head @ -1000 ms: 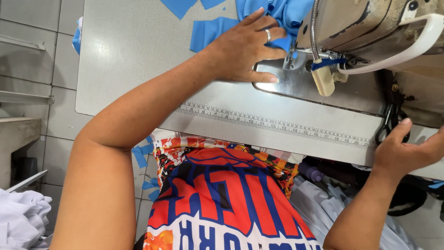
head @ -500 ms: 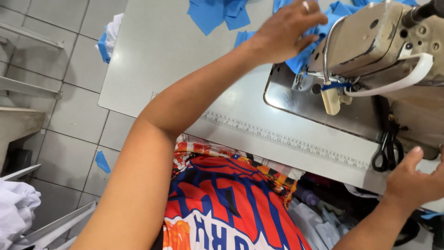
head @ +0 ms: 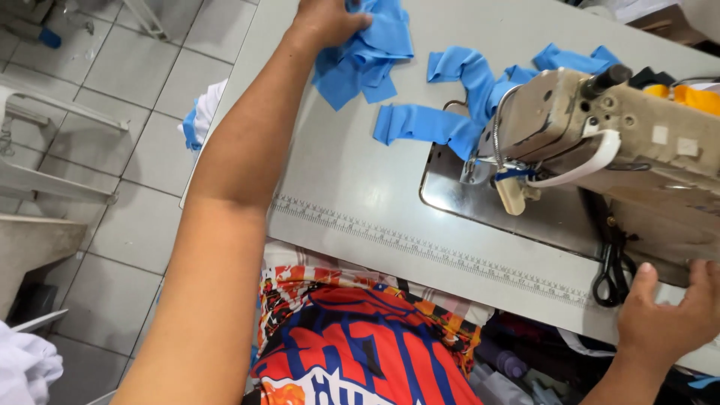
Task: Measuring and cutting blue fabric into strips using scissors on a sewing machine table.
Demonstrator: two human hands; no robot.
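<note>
Sewing station on a tiled floor, seen from above.
Pale grey work table (head: 352,187) with a printed ruler strip (head: 420,244) along its near edge. Floor (head: 127,90) of light grey square tiles with darker grout lines, a few scuffs. White plastic furniture frame (head: 45,112) at far left; a grey slab-like surface (head: 30,247) below it. White cloth heap (head: 22,371) in the bottom-left corner. Light is even and bright, shadows soft.
</note>
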